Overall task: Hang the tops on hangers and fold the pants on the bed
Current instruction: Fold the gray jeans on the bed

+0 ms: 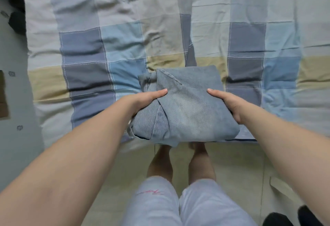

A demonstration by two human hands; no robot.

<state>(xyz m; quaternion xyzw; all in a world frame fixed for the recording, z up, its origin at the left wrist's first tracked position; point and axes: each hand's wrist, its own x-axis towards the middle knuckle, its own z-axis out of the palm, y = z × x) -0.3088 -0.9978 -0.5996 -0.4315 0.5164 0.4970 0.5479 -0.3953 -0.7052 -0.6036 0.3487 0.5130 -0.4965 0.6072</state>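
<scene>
Most of the shot is the bed (125,11), covered in a wrinkly patchwork cover of blue, grey, pale and sandy squares. Below its near edge you get a strip of light tiled floor (241,163), with the person's bare legs and pale shorts (178,204) straight down the middle.

Both bare forearms reach in from the lower corners and meet at the folded jeans (187,108). It's light blue denim, folded into a chunky squarish bundle with a seam running diagonally across the top. The bundle is at the near edge of the bed, about centre, and its front edge pokes out past the mattress over the feet. Can't tell if it's actually resting on the cover or lifted a bit.

The left hand (148,100) grips the left side of the bundle, thumb laid flat on top, the rest of the fingers tucked out of sight under the denim. The right hand (226,102) does the mirror of that on the right side, thumb on top, fingers hidden underneath. So both hands are clamped on the jeans with the bundle between them.

Small stuff: some dark clothing (17,11) off the bed's far left edge, too blurry to make out, and two dark shapes (278,219) on the floor at bottom right.
</scene>
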